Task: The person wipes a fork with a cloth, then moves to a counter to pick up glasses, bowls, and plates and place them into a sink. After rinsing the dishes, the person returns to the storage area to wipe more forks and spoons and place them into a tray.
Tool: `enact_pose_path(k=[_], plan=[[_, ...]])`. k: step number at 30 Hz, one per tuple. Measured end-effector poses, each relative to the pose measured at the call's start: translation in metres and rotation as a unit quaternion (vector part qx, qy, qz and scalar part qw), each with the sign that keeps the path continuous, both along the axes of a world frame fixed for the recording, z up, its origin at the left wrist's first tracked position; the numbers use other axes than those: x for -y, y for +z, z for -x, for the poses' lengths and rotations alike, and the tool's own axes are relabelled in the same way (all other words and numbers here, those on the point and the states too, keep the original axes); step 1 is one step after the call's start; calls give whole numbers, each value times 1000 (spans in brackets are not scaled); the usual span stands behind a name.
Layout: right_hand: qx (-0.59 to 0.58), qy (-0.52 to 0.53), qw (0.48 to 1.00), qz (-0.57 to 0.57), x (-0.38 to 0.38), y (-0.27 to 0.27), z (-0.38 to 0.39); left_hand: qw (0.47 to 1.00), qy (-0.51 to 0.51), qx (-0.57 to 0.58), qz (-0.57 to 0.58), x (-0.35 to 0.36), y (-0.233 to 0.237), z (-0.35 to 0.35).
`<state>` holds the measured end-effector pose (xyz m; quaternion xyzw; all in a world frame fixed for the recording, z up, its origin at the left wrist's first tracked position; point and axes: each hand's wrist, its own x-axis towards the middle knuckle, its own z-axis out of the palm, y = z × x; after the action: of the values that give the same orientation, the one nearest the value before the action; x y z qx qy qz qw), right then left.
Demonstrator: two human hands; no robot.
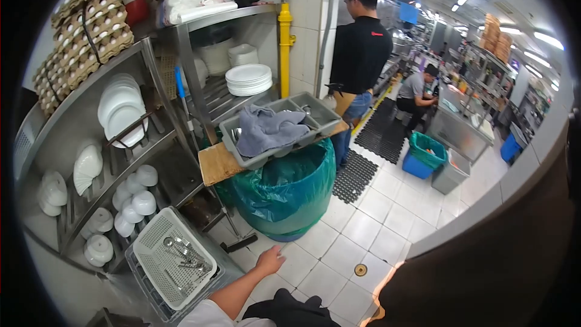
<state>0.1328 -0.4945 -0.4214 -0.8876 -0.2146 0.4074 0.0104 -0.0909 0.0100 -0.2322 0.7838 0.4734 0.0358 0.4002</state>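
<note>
On my feed, the person I'm following wears a plain, whitish short sleeve (210, 313) above a bare forearm (237, 293) and ungloved left hand (270, 261); beside it bunches black, softly folded cloth (287, 310).

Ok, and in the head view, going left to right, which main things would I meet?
Strapped egg trays, blue handle, round plate stack, yellow pipe, person in a black shirt, small green-lined blue bin, farther blue bin.

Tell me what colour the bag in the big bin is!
The bag is green, and it shows best in the head view.
</note>
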Motion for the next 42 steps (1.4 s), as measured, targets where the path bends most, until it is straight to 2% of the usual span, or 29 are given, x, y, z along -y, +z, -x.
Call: enact_pose_path(k=[1,3,5,6,8,10,11,13,15,17,18,20,21,23,24,26,27,29,30,31,32,34,35,36,37,38,39,40,42], plan=[[5,2,1000,4,-16,6,-24,999,35,26,6,-11,19,-16],[25,-5,1000,13,-52,23,-73,989,81,108,-64,-31,50,-44],[58,-11,998,1,-102,51,-117,975,76,129,-164,-61,74,-64],[82,-8,996,-25,-129,70,-131,974,82,130,-167,-75,86,-74],[183,32,972,-141,-187,126,-145,932,82,162,-314,-101,111,-91],[102,-50,963,-244,-236,142,-163,914,87,180,-353,-129,140,-108],[105,-47,964,-241,-254,143,-166,914,90,183,-350,-144,150,-116],[106,45,945,-305,-296,152,-173,893,98,119,-422,-178,166,-134],[57,35,931,-359,-324,152,-166,892,112,91,-428,-206,169,-149],[-18,74,922,-379,-358,187,-151,888,97,55,-447,-232,163,-158],[-71,27,927,-367,-374,215,-137,890,109,61,-439,-243,158,-161],[-40,79,925,-371,-390,225,-143,864,81,91,-489,-259,147,-160],[-81,33,931,-355,-400,245,-140,867,71,88,-485,-266,150,-160],[-93,42,921,-375,-419,273,-144,850,132,255,-441,-283,174,-159],[-103,58,910,-397,-428,280,-150,850,141,249,-443,-286,199,-156],[-146,59,883,-443,-458,312,-153,797,160,341,-472,-273,262,-148],[-154,93,865,-468,-476,336,-152,799,168,330,-474,-259,282,-144],[-182,123,808,-547,-516,379,-148,781,112,348,-506,-231,318,-141],[-204,140,782,-573,-534,407,-142,793,84,320,-511,-208,329,-142],[-211,185,727,-627,-550,424,-140,801,58,292,-519,-181,335,-146],[-118,283,678,-668,-563,407,-153,804,8,300,-512,-159,339,-151],[-71,326,602,-725,-594,475,-128,797,-81,323,-503,-123,334,-163],[-137,374,621,-675,-604,471,-139,827,-106,292,-469,-107,333,-164],[-200,423,634,-616,-614,475,-145,833,-92,272,-473,-97,333,-164],[-374,298,704,-525,-602,486,-147,852,-61,279,-440,-87,333,-161],[-394,307,698,-514,-607,481,-156,868,-27,287,-404,-77,332,-156],[-430,418,646,-473,-613,473,-173,895,11,255,-366,-67,326,-147],[-457,520,582,-426,-615,465,-182,898,29,243,-365,-57,321,-142],[-539,457,591,-389,-601,459,-189,937,50,215,-270,-41,315,-140]])
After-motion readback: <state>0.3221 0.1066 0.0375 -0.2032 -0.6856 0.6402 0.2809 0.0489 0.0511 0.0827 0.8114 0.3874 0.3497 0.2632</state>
